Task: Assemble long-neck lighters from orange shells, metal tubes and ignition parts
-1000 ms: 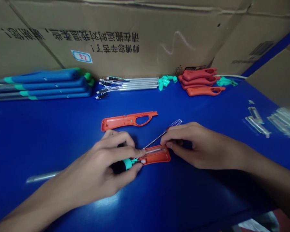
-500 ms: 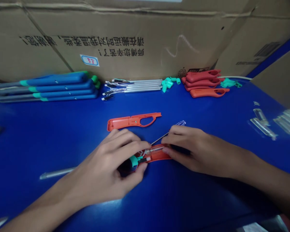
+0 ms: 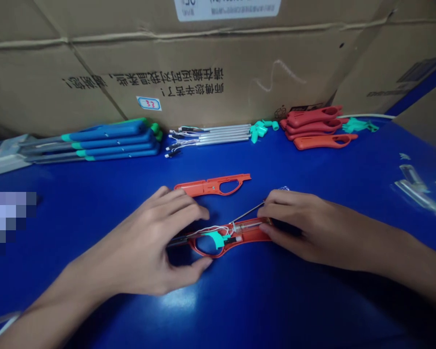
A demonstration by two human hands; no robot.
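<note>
An orange lighter shell half (image 3: 252,236) lies open side up between my hands. In it sit a teal trigger (image 3: 216,239), white wires (image 3: 212,229), a small black part with a white end (image 3: 235,239) and a clear tank (image 3: 244,227). My left hand (image 3: 160,237) arches over the shell's left end, thumb and fingers apart; a dark tube (image 3: 178,241) runs beneath it. My right hand (image 3: 294,223) is closed at the shell's right end, also holding a thin screwdriver (image 3: 247,212) with a clear handle. Behind lies the other orange shell half (image 3: 192,188).
Along the cardboard wall (image 3: 203,53) lie stacked blue lighters (image 3: 119,145), silver tubes with wires (image 3: 225,134), teal triggers (image 3: 259,130), red-orange shells (image 3: 314,123) and more teal parts (image 3: 358,125). Clear tanks (image 3: 417,194) lie at the right on the blue table (image 3: 240,300).
My left hand has loosened, its fingers spreading away from the shell, so the trigger and wires show more. My right hand keeps its hold. The whole view has shifted slightly.
</note>
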